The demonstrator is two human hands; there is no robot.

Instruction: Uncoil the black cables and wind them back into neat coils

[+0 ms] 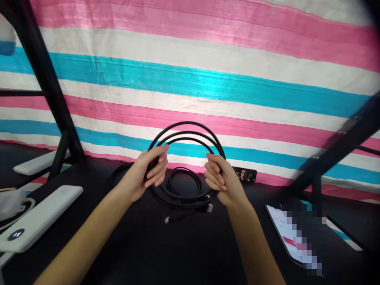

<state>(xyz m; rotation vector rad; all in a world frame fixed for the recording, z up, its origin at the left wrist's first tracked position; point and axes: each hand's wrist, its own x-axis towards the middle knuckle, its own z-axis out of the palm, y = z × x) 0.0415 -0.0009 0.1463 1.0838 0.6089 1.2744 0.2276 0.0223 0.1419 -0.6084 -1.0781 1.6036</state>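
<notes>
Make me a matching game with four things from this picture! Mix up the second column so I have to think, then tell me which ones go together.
Things:
1. Big cable coil
2. Nearer slab on the left
3. Back sheet
4. Nearer phone

Clues:
A. White, with a dark oval patch
B. Held by the left hand and right hand
C. Lit up, lower right
D. Pink, white and blue stripes

Pairs: 1-B, 2-A, 3-D, 4-C

Beyond the left hand (141,169) and right hand (229,179) hangs a glossy striped sheet (208,87), a black tabletop (142,253) lies beneath them, and dark frame posts (44,75) stand to either side: a makeshift curtained workspace, though whether in a home, workshop or office cannot be told.
</notes>
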